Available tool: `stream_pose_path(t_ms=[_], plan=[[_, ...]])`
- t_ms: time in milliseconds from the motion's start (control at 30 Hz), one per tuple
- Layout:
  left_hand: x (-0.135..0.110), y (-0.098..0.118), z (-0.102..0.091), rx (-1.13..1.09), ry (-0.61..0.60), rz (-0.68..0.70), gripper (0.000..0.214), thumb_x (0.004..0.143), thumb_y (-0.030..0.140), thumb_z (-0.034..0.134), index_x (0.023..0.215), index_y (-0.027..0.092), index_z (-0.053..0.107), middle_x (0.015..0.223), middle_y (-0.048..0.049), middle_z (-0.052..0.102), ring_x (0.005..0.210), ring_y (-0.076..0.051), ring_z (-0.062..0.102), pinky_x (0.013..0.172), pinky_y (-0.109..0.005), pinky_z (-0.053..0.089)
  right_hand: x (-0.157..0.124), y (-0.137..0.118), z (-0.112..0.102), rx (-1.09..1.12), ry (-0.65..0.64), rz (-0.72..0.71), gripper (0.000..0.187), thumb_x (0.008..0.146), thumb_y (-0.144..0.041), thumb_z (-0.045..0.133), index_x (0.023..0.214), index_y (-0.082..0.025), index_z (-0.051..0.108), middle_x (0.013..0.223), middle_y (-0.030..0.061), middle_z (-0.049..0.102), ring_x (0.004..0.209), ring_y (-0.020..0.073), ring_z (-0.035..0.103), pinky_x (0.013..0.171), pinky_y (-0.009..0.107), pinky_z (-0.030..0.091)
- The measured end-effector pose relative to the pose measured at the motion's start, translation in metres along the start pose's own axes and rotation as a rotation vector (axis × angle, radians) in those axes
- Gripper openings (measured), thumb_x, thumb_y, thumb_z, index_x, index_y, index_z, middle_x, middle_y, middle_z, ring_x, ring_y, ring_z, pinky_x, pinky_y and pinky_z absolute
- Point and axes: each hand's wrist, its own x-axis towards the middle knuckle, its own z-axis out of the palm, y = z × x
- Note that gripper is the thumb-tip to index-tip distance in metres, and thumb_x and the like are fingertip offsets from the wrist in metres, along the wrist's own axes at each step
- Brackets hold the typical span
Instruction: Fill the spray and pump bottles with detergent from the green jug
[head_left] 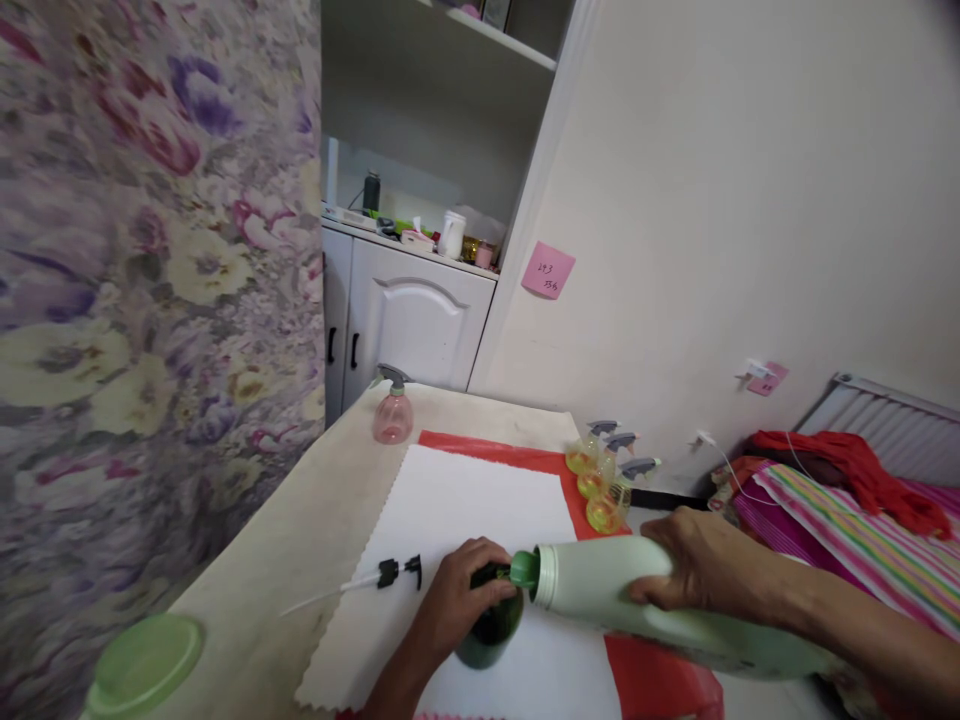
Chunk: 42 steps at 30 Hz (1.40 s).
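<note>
My right hand grips a large pale green jug, tipped on its side with its green spout over a small dark green bottle. My left hand is wrapped round that small bottle and holds it upright on the white sheet. A black spray head with a long white tube lies loose on the sheet just left of my left hand.
A pink spray bottle stands at the table's far edge. Three yellow spray bottles stand on the red cloth at the right. A green lid lies bottom left. A floral curtain hangs left; bedding lies right.
</note>
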Motion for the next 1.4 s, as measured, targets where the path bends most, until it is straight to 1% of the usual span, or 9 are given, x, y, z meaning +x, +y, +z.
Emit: stream_pose_path(t_ms=[167, 333, 533, 767, 1033, 1200, 1400], plan=[[-0.0007, 0.0003, -0.0003, 0.000, -0.005, 0.003, 0.013, 0.073, 0.016, 0.068, 0.084, 0.023, 0.070, 0.090, -0.0007, 0.068, 0.091, -0.019, 0.063, 0.085, -0.029, 0.044, -0.0009, 0.0001, -0.0015, 0.015, -0.006, -0.017, 0.044, 0.070, -0.061, 0.063, 0.075, -0.018, 0.070, 0.071, 0.0092, 0.073, 0.061, 0.0210, 0.066, 0.050, 0.025, 0.034], [0.0015, 0.0007, -0.0007, 0.005, -0.009, 0.002, 0.013, 0.072, 0.017, 0.069, 0.084, 0.023, 0.070, 0.090, -0.0008, 0.069, 0.091, -0.019, 0.063, 0.085, -0.030, 0.044, 0.0000, -0.0017, -0.0036, 0.014, -0.017, 0.003, 0.043, 0.070, -0.060, 0.064, 0.077, -0.017, 0.070, 0.072, 0.0096, 0.074, 0.063, 0.0216, 0.066, 0.051, 0.025, 0.036], [0.0013, -0.0010, 0.0004, 0.016, -0.003, -0.001, 0.014, 0.072, 0.016, 0.068, 0.084, 0.023, 0.069, 0.090, -0.0010, 0.069, 0.091, -0.019, 0.063, 0.086, -0.030, 0.044, 0.0000, 0.0003, -0.0019, 0.020, -0.011, -0.010, 0.043, 0.070, -0.060, 0.064, 0.077, -0.018, 0.070, 0.072, 0.0095, 0.074, 0.063, 0.0214, 0.066, 0.052, 0.026, 0.037], [0.0007, -0.0023, 0.0000, 0.024, -0.014, 0.013, 0.013, 0.073, 0.018, 0.067, 0.085, 0.024, 0.069, 0.091, -0.0008, 0.069, 0.091, -0.019, 0.063, 0.086, -0.031, 0.045, -0.0010, 0.0004, -0.0021, 0.005, -0.001, -0.005, 0.044, 0.069, -0.061, 0.064, 0.077, -0.018, 0.070, 0.072, 0.0097, 0.074, 0.063, 0.0230, 0.067, 0.052, 0.027, 0.038], [0.0004, -0.0033, -0.0013, 0.024, -0.020, 0.018, 0.015, 0.073, 0.018, 0.067, 0.087, 0.023, 0.070, 0.092, -0.0014, 0.069, 0.092, -0.019, 0.063, 0.086, -0.031, 0.045, -0.0010, -0.0006, -0.0025, 0.011, -0.001, -0.011, 0.044, 0.070, -0.061, 0.063, 0.075, -0.018, 0.070, 0.071, 0.0088, 0.073, 0.062, 0.0222, 0.066, 0.052, 0.026, 0.036], [0.0006, -0.0025, -0.0019, 0.027, -0.021, 0.021, 0.014, 0.073, 0.018, 0.068, 0.086, 0.023, 0.070, 0.092, -0.0020, 0.070, 0.091, -0.019, 0.063, 0.085, -0.031, 0.045, -0.0025, -0.0038, -0.0063, 0.032, -0.030, 0.005, 0.042, 0.069, -0.059, 0.065, 0.076, -0.018, 0.070, 0.071, 0.0090, 0.074, 0.063, 0.0224, 0.067, 0.052, 0.026, 0.037], [0.0008, -0.0028, -0.0020, 0.026, -0.017, 0.017, 0.015, 0.073, 0.017, 0.067, 0.087, 0.023, 0.070, 0.093, -0.0019, 0.070, 0.092, -0.019, 0.063, 0.086, -0.030, 0.045, -0.0035, -0.0032, -0.0048, 0.011, -0.019, 0.006, 0.042, 0.070, -0.059, 0.064, 0.072, -0.017, 0.069, 0.069, 0.0087, 0.073, 0.060, 0.0207, 0.065, 0.050, 0.025, 0.035]])
